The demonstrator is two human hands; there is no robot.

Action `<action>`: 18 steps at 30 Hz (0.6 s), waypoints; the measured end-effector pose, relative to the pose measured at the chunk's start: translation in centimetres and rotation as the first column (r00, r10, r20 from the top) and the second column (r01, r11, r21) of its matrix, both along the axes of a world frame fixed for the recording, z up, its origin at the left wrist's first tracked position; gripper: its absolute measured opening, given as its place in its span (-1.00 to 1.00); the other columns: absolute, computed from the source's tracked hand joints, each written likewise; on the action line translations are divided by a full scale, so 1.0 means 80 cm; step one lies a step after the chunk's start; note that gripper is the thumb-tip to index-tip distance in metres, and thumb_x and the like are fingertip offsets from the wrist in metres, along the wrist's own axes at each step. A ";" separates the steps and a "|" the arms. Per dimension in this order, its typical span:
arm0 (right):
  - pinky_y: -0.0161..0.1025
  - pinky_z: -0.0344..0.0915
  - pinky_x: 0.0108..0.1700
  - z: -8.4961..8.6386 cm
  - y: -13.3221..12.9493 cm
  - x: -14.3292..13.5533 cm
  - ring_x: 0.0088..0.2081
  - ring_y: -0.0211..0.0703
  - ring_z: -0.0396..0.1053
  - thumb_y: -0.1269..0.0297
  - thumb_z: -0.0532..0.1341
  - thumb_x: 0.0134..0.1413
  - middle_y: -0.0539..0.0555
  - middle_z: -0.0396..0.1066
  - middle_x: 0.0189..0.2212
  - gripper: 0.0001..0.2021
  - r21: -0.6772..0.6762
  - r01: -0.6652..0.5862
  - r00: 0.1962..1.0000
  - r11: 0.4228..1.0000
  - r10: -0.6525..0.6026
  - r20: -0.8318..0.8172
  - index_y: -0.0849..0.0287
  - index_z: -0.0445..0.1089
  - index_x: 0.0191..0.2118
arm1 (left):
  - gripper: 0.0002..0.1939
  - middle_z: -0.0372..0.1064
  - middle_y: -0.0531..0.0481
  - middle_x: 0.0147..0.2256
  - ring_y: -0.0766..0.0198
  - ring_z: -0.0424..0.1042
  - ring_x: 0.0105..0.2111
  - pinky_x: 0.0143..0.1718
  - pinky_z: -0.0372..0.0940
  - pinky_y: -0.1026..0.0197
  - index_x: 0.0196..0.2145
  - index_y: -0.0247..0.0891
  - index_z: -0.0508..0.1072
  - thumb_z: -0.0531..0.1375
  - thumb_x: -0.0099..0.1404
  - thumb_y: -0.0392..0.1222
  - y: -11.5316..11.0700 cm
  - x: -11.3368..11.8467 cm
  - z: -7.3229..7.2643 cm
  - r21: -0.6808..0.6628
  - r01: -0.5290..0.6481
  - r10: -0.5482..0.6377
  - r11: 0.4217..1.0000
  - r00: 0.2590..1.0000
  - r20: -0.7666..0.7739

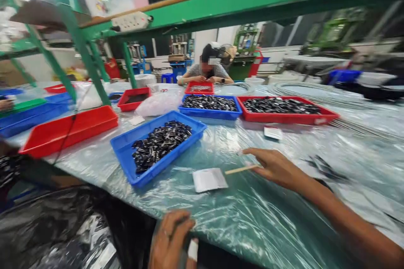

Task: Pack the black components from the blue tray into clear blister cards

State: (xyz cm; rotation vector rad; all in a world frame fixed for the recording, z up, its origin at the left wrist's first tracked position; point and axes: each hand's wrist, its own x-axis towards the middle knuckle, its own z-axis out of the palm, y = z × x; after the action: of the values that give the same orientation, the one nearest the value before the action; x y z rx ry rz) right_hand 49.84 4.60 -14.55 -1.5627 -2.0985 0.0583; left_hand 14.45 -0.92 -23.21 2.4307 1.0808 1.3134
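Your right hand (277,169) was above the plastic-covered table (252,222), index finger extended, at the end of a thin wooden stick (239,170); whether it gripped the stick, you couldn't tell from this view. The stick's other end lay just beside a white pad (210,180). Your left hand (172,241) was at the near table edge, fingers bent, a white strip (192,250) at them; its grip couldn't be told. Beyond lay a blue tray (189,146) of small black pieces (162,143).
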 end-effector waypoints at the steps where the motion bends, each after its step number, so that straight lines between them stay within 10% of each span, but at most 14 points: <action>1: -0.24 0.10 -0.49 0.000 -0.003 -0.008 -0.60 -0.25 0.20 0.22 0.22 0.04 0.05 0.39 -0.55 -0.82 -0.016 0.013 0.998 1.000 -0.014 -0.055 0.13 0.47 -0.23 | -0.72 0.37 -0.15 -0.03 0.10 0.41 0.00 -0.01 0.40 0.07 -0.01 -0.13 0.37 0.08 0.33 -0.26 0.013 0.008 0.006 -0.052 0.043 -0.044 0.998 0.999 -0.021; 7: -0.27 0.05 -0.47 0.018 -0.016 -0.057 -0.56 -0.28 0.09 0.05 -0.03 0.27 -0.04 0.16 -0.59 -0.61 -0.159 -0.086 0.796 0.984 -0.028 -0.604 0.22 0.39 -0.33 | -0.44 0.16 -0.17 0.17 -0.07 0.15 0.19 0.17 0.19 -0.18 0.19 -0.11 0.23 0.18 0.24 -0.18 0.113 0.056 0.039 -0.236 0.139 -0.202 0.962 0.941 -0.271; 11: -0.29 0.03 -0.49 0.023 -0.003 -0.092 -0.54 -0.30 0.09 0.16 0.15 0.12 0.00 0.24 -0.47 -0.78 -0.133 -0.253 0.413 0.958 -0.018 -0.910 0.21 0.39 -0.25 | -0.54 0.29 -0.14 0.00 -0.01 0.31 -0.02 0.05 0.26 -0.12 0.11 -0.15 0.33 0.17 0.27 -0.05 0.140 0.071 0.044 -0.311 0.212 -0.332 0.926 0.850 -0.408; 14: -0.32 -0.17 -0.58 0.015 0.026 -0.124 -0.64 -0.37 -0.17 0.15 0.16 0.04 -0.13 -0.07 -0.68 -0.77 -0.041 -0.279 0.060 0.959 -0.026 -0.998 0.20 0.35 -0.49 | -0.56 0.29 -0.19 -0.05 -0.04 0.30 -0.04 0.03 0.24 -0.13 0.06 -0.27 0.34 0.16 0.28 -0.03 0.133 0.080 0.038 -0.244 0.145 -0.239 0.959 0.878 -0.415; 18: -0.33 -0.30 -0.62 -0.008 0.063 -0.164 -0.69 -0.41 -0.30 0.04 0.12 0.09 -0.17 -0.24 -0.75 -0.52 -0.047 -0.313 -0.137 0.948 -0.094 -0.986 0.17 0.11 -0.73 | -0.55 0.29 -0.19 -0.09 -0.05 0.30 -0.07 -0.02 0.25 -0.09 0.02 -0.32 0.33 0.17 0.28 0.01 0.124 0.089 0.030 -0.208 0.082 -0.161 0.975 0.904 -0.397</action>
State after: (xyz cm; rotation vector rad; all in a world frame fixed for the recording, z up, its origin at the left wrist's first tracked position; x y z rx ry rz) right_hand 36.71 9.62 -15.17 -0.7302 -0.7893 1.2938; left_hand 21.56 8.99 -20.82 2.6417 1.0592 0.6375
